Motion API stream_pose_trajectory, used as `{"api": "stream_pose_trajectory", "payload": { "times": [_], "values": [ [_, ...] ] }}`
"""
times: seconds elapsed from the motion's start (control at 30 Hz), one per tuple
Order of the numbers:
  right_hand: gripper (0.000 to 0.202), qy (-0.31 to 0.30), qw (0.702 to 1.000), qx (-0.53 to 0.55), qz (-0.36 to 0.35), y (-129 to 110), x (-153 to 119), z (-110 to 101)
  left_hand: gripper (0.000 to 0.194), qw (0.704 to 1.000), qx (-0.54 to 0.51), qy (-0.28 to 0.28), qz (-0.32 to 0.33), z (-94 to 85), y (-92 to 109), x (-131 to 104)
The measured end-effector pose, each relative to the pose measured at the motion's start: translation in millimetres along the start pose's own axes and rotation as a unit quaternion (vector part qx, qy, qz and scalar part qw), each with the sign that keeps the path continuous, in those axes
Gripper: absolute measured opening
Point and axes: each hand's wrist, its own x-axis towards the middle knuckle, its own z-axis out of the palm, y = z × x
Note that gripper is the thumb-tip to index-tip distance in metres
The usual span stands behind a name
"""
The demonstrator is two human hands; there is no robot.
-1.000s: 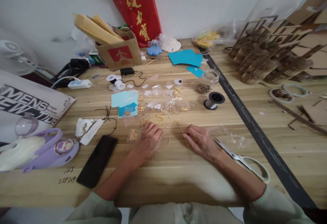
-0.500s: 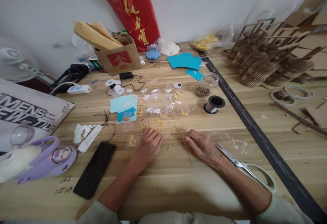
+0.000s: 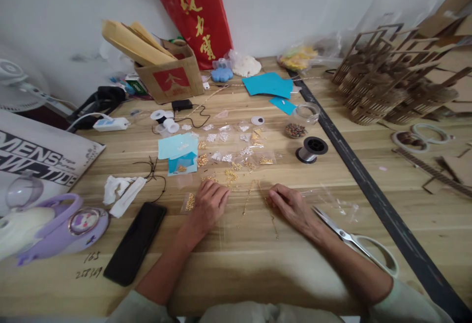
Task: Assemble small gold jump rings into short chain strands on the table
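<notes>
A thin gold chain [image 3: 248, 200] lies in an upside-down V on the wooden table between my hands. My left hand [image 3: 209, 205] rests to its left, fingers bent down and pressed together; whatever is under the fingertips is hidden. Faint pale lines run down the table beside that wrist. My right hand [image 3: 291, 206] is curled at the chain's right strand, thumb against the fingers, and I cannot make out what they hold. A small bag of gold beads [image 3: 190, 201] is partly covered by my left hand. Loose gold findings [image 3: 231, 175] lie just beyond it.
Scissors [image 3: 344, 236] lie beside my right forearm, a black phone [image 3: 135, 244] beside my left. Farther back are small bags of silver pieces [image 3: 223, 136], a wire spool [image 3: 311, 150], a jar of beads [image 3: 296, 130] and blue cards [image 3: 267, 84]. Wooden baskets [image 3: 376, 92] stand at right.
My left hand has shifted left, covering more of the bag of gold beads. My right hand has moved slightly, and the chain stays in place. The view has shifted a little.
</notes>
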Motion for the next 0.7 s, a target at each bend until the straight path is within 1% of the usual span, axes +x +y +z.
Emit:
{"api": "stream_pose_trajectory", "payload": {
  "times": [0.13, 0.23, 0.3, 0.37, 0.47, 0.53, 0.7],
  "values": [
    [0.037, -0.007, 0.998, 0.034, 0.047, 5, 1, 1, 0.013, 1.0, -0.002, 0.026, -0.001, -4.6, -5, 0],
    [0.038, -0.006, 0.995, 0.062, 0.08, 8, 3, 0, 0.013, 0.999, -0.014, 0.03, 0.018, -7.5, -3, 0],
    [0.037, -0.003, 0.992, 0.082, 0.094, 8, 4, 0, 0.014, 0.999, -0.031, 0.013, 0.038, -9.3, 0, 0],
    [0.036, 0.0, 0.989, 0.104, 0.101, 7, 5, 0, 0.016, 0.997, -0.044, -0.015, 0.058, -10.9, 4, 0],
    [0.034, 0.006, 0.982, 0.152, 0.115, 4, 7, 1, 0.024, 0.993, -0.033, -0.046, 0.099, -11.9, 10, -1],
    [0.035, 0.008, 0.977, 0.173, 0.126, 2, 8, 1, 0.028, 0.991, -0.024, -0.056, 0.122, -11.4, 13, -2],
    [0.037, 0.005, 0.975, 0.176, 0.138, 2, 9, 2, 0.033, 0.989, -0.018, -0.066, 0.13, -7.1, 19, -4]
  ]
}}
